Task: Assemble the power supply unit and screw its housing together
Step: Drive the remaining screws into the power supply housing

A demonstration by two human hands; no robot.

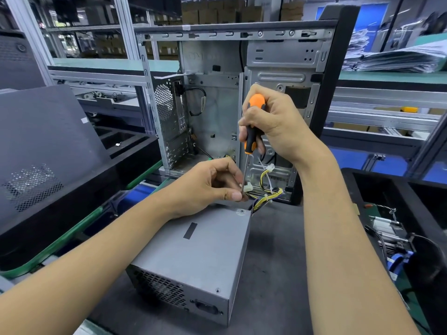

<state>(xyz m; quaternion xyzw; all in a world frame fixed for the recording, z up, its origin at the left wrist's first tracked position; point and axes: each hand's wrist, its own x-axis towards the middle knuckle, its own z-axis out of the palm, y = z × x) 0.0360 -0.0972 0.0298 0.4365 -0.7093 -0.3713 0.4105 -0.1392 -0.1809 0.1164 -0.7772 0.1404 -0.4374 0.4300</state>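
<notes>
A grey metal power supply unit (pixel 198 257) lies on the dark work mat, vent grille and power socket facing me. Its yellow and black cable bundle (pixel 267 193) with white connectors comes out at the far end. My right hand (pixel 273 122) grips an orange and black screwdriver (pixel 252 126) held upright, its thin shaft pointing down. My left hand (pixel 212 184) pinches the shaft's lower end between thumb and fingers, just above the unit's far top edge. The tip and any screw there are hidden. A screw hole (pixel 240 212) shows at the top's far corner.
An open grey computer case (pixel 217 97) stands upright just behind the unit. A dark side panel (pixel 43 146) leans over black trays at the left. A black bin (pixel 396 228) with coolers and parts sits at the right. Shelving rails and stacked papers (pixel 396 56) lie beyond.
</notes>
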